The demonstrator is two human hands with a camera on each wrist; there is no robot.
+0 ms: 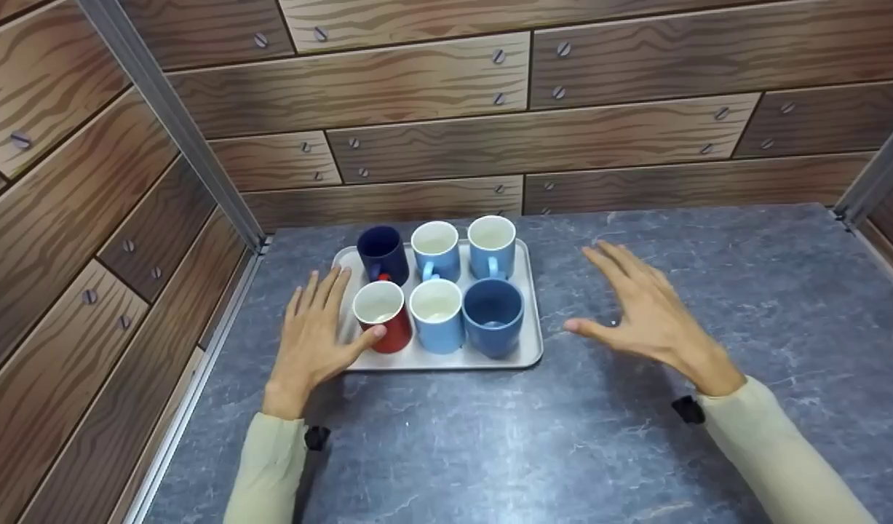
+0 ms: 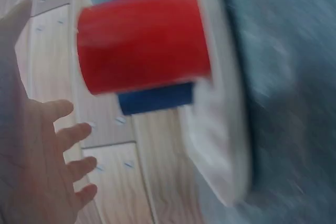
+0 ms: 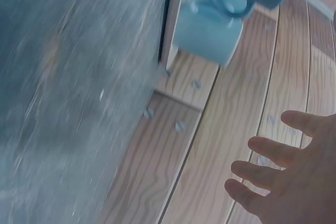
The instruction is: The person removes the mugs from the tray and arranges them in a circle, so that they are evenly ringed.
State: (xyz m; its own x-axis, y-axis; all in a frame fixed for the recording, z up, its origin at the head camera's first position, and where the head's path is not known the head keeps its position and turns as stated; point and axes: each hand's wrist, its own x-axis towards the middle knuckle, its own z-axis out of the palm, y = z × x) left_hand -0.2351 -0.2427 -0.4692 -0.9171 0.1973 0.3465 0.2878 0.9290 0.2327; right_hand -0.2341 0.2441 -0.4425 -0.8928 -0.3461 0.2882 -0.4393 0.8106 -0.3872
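Note:
A light grey tray [image 1: 531,320] on the table bears mugs in two rows. Its front row has a red mug [image 1: 395,333] with a white inside, a light blue mug [image 1: 440,332] and a darker blue mug [image 1: 494,331]. Behind stand a navy mug [image 1: 382,255] and two light blue mugs, one in the middle [image 1: 440,263] and one at right [image 1: 487,255]. My left hand [image 1: 311,346], fingers spread, hovers at the tray's left side, its thumb overlapping the red mug in the head view. Well right of the tray, my right hand [image 1: 646,313] is in the air, fingers extended, holding nothing.
The grey marbled table [image 1: 453,444] extends around the tray. Wood-patterned panels [image 1: 417,87] rise behind it and at the left, joined by a metal corner post [image 1: 177,109]. Both wrists carry a small black device, one at the left cuff [image 1: 316,438].

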